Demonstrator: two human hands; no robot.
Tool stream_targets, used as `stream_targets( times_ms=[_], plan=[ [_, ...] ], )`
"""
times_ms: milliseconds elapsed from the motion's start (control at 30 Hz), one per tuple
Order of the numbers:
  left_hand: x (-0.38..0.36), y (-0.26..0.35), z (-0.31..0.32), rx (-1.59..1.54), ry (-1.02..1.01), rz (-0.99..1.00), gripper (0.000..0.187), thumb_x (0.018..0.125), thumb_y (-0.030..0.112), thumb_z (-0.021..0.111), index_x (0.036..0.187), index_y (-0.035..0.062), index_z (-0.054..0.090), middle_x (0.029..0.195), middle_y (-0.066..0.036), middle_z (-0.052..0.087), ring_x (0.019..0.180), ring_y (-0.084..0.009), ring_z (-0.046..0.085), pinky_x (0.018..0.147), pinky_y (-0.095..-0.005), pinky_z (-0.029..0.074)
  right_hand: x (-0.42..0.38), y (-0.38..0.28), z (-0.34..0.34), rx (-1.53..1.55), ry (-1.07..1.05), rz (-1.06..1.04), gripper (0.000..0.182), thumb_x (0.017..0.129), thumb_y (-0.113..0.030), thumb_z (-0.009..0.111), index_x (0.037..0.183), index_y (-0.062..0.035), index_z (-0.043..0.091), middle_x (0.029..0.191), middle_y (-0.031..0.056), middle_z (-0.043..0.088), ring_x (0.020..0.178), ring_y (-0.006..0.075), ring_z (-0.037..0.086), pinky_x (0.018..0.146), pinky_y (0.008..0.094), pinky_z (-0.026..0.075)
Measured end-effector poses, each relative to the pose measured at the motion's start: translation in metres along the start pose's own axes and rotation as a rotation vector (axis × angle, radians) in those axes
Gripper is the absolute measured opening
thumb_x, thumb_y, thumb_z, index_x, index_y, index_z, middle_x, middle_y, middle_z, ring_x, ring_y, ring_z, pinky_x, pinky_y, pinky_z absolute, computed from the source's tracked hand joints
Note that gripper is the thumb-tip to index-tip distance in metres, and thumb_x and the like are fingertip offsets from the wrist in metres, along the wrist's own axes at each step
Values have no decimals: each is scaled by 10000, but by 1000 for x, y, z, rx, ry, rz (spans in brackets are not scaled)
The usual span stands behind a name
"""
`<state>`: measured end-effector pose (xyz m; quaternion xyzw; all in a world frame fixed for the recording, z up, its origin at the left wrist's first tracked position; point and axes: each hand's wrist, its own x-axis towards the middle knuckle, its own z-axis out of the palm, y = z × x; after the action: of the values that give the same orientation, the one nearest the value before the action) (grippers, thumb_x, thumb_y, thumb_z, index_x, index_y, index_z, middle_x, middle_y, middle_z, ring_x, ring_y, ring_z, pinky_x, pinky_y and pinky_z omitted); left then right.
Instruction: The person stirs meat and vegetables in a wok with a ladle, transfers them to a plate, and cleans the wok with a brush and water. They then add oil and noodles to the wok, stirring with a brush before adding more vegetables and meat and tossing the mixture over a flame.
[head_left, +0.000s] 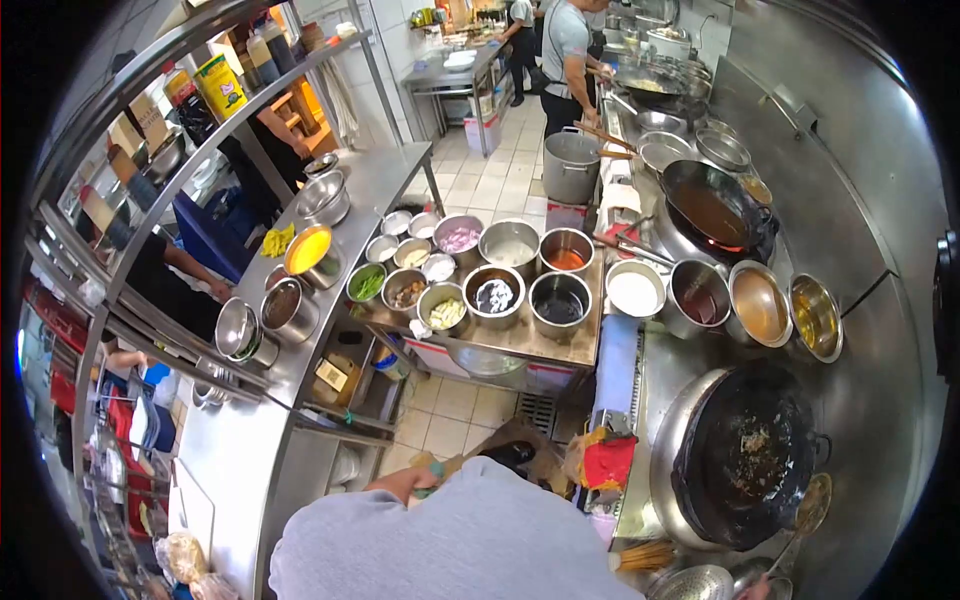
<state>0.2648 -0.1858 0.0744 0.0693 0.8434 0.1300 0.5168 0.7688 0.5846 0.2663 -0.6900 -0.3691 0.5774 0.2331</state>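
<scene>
1. Head view: a long steel surface (880,400) runs up the right side. It is smooth and shiny, probably so that splashes wipe off.
2. A round black wok (745,455) sits sunk in the near end of that surface. It is crusted with scraps and lies closest to the person's body.
3. Round steel pots (560,300) of sauces and chopped greens crowd a lower surface. They are packed rim to rim along its right edge, likely to stay within reach of the woks.
4. A soft red cloth (608,460) hangs crumpled over the near left edge of the cooking surface, just beside the wok.
5. The left hand (428,468) is low above the floor tiles, mostly hidden behind the grey shirt. I cannot tell how far its grip is open or what it holds. The right hand does not show.
</scene>
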Motion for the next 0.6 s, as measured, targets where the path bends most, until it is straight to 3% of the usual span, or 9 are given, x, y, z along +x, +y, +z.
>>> stream_targets(
  times_ms=[33, 133, 167, 233, 367, 433, 467, 500, 600],
  plan=[
    [63, -25, 17, 223, 171, 141, 567, 718, 529, 599, 1031, 61, 667, 967, -181, 663, 946, -297, 631, 784, -384, 487, 0, -6, 3, 41, -37, -20, 408, 907, -493, 485, 740, -127, 557, 474, 13, 446, 358, 128, 389, 344, 286, 329],
    [-13, 92, -80, 45, 43, -121, 649, 678, 621, 585, 1017, 74, 665, 988, -214, 646, 968, -332, 619, 793, -411, 487, 53, 7, -39, 294, -293, -134, 377, 903, -464, 523, 754, -122, 577, 451, -1, 429, 343, 123, 362, 330, 270, 297],
    [-2, 102, -99, -55, 111, -64, 569, 699, 561, 620, 954, 54, 669, 914, -177, 650, 839, -297, 633, 688, -404, 505, -80, -36, 49, 135, 269, -146, 277, 933, -348, 511, 726, -166, 531, 419, -47, 347, 299, 40, 238, 294, 203, 172],
    [18, 112, -118, -90, 135, 18, 497, 720, 500, 656, 891, 34, 673, 840, -140, 655, 710, -262, 646, 583, -397, 522, -84, 4, 40, 423, 157, -214, 218, 909, -327, 562, 768, -161, 555, 464, -67, 313, 327, 53, 250, 304, 230, 195],
    [61, 132, -158, -48, -9, 19, 518, 761, 498, 604, 927, 11, 668, 909, -173, 662, 841, -234, 640, 724, -377, 507, -200, 30, 72, 118, 264, -423, 317, 888, -162, 519, 1177, -37, 551, 665, -51, 477, 515, 38, 388, 439, 212, 315],
    [98, 121, -180, 732, -150, 899, 465, 763, 441, 623, 948, 14, 644, 892, -150, 656, 808, -231, 624, 673, -362, 488, -226, 49, 46, -80, 594, -503, 366, 846, -188, 551, 1171, -19, 558, 698, -18, 529, 544, 77, 434, 472, 243, 346],
    [165, 95, -180, 673, -538, 880, 366, 770, 312, 640, 982, 14, 635, 864, -117, 657, 783, -238, 616, 656, -362, 474, -282, 28, 64, -25, 646, -407, 371, 840, -223, 561, 1165, -45, 569, 750, 7, 568, 572, 85, 456, 491, 256, 367],
    [164, 100, -190, 790, -396, 853, 354, 769, 301, 641, 976, 15, 634, 856, -114, 655, 778, -237, 614, 650, -361, 473, -278, 37, 50, -81, 678, -249, 483, 855, -261, 553, 1264, -13, 479, 1072, 131, 626, 733, 187, 584, 633, 313, 476],
    [173, 122, -190, 812, -281, 715, 318, 765, 270, 646, 957, 18, 633, 835, -103, 648, 763, -232, 610, 635, -359, 468, -249, 57, 47, -400, 1092, -218, 381, 845, -177, 485, 1170, 20, 482, 982, 256, 615, 796, 345, 641, 690, 421, 498]
  ],
)
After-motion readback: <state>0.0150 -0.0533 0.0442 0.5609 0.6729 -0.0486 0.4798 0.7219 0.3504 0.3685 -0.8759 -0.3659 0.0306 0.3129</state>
